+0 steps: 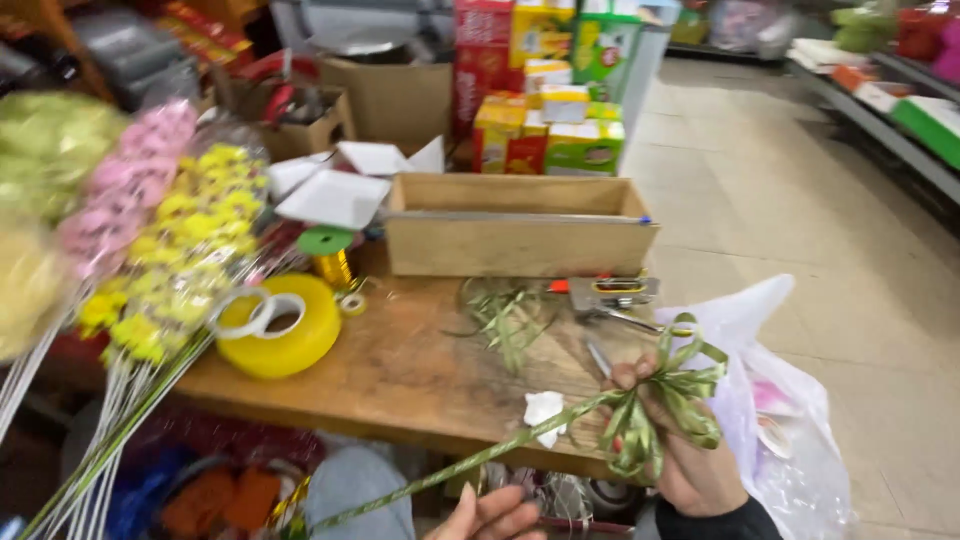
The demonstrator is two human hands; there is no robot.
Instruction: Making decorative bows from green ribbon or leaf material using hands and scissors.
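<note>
My right hand (690, 450) grips a green ribbon bow (668, 398) with gold stripes, its loops fanned out above my fingers at the table's front right corner. A long green ribbon tail (470, 462) runs from the bow down to the left, passing over my left hand (490, 515) at the bottom edge. That hand is palm up with fingers apart, touching or just under the tail. A small white paper scrap (543, 410) lies on the wooden table (400, 370) just behind the tail.
On the table sit a yellow tape roll (280, 330), a gold ribbon spool (332, 262), loose green ribbon scraps (508, 315), a stapler (612, 292) and a long cardboard box (515, 225). Wrapped artificial flowers (170, 260) lean at left. A plastic bag (780, 400) hangs at right; a shop aisle beyond.
</note>
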